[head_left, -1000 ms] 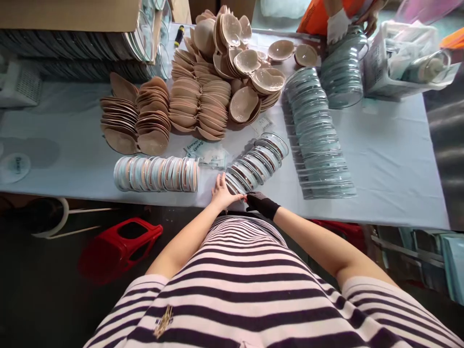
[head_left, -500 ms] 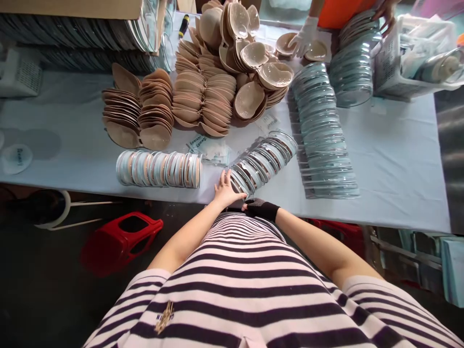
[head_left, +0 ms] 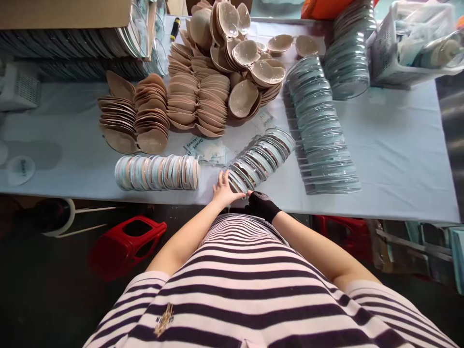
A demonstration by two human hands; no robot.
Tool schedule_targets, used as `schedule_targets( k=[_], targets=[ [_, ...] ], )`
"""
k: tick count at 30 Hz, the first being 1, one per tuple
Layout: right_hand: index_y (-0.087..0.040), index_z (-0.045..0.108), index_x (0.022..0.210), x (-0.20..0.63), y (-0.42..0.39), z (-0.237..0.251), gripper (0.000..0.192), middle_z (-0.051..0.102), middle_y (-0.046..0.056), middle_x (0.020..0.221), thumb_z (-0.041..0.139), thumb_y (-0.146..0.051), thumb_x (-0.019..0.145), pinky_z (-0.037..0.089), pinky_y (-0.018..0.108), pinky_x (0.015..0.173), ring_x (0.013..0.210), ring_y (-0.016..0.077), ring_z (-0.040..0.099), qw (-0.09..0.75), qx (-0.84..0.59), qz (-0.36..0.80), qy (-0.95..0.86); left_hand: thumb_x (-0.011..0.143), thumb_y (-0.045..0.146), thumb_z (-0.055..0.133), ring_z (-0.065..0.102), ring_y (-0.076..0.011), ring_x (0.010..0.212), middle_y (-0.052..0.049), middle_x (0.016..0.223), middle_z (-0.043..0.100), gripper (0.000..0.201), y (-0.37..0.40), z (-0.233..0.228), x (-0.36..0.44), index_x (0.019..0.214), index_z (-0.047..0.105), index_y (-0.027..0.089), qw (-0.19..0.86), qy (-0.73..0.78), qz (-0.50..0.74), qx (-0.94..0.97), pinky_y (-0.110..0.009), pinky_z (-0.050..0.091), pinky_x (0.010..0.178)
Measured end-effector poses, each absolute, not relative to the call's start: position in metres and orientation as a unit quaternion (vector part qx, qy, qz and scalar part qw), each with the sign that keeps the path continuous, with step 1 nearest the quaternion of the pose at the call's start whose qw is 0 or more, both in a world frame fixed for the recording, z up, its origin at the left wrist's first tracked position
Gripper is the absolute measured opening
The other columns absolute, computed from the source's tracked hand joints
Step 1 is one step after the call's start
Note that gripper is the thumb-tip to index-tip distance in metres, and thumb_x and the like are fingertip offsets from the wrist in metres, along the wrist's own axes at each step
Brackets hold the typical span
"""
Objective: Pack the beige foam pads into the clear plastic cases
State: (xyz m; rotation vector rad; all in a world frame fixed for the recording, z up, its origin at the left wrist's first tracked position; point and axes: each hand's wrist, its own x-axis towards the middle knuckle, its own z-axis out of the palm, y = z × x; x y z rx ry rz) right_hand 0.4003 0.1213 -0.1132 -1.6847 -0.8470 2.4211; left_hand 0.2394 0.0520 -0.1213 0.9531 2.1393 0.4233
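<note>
My left hand (head_left: 224, 189) has its fingers spread against the near end of a slanted row of round clear plastic cases (head_left: 263, 159), thumb stretched to the right. Close beside that thumb is my right hand (head_left: 261, 203), in a black fingerless glove, fingers bent at the table's front edge. Most of its fingers are hidden, and I cannot make out what they hold. To the left lies another row of cases (head_left: 156, 172) with pale and beige layers inside. Printed sachets (head_left: 206, 149) lie between the two rows.
Stacks of beige moulded bra cups (head_left: 212, 104) and darker cups (head_left: 152, 116) stand behind. Nested clear lids (head_left: 322, 130) run along the right, with a white basket (head_left: 387, 53) beyond. A cardboard box (head_left: 65, 14) is at back left. Red stools (head_left: 123, 246) stand below the table.
My right hand has shifted slightly up toward the end of the row; my left hand stays against it. The co-worker's gloved hand at the back has left the view. The camera view has tilted slightly.
</note>
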Motion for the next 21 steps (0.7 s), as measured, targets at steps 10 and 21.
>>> schedule_targets(
  k=[10, 21],
  targets=[
    [-0.019, 0.056, 0.079, 0.405, 0.139, -0.102, 0.04, 0.041, -0.007, 0.054, 0.067, -0.057, 0.082, 0.046, 0.023, 0.049, 0.047, 0.0085, 0.042, -0.05, -0.547, 0.789, -0.273, 0.06, 0.059, 0.08, 0.02, -0.0337, 0.152, -0.011, 0.167, 0.006, 0.122, 0.053, -0.121, 0.241, 0.155, 0.007, 0.034, 0.373, 0.836, 0.167, 0.367, -0.056, 0.02, 0.121],
    [-0.021, 0.065, 0.081, 0.391, 0.138, -0.114, 0.01, 0.067, 0.002, 0.076, 0.068, -0.031, 0.08, 0.049, 0.029, 0.073, 0.072, 0.0164, 0.062, -0.016, -0.58, 0.522, -0.625, 0.059, 0.064, 0.08, 0.021, -0.0346, 0.151, -0.013, 0.166, 0.005, 0.123, 0.053, -0.126, 0.242, 0.154, 0.009, 0.033, 0.365, 0.841, 0.175, 0.358, -0.056, 0.021, 0.121]
  ],
)
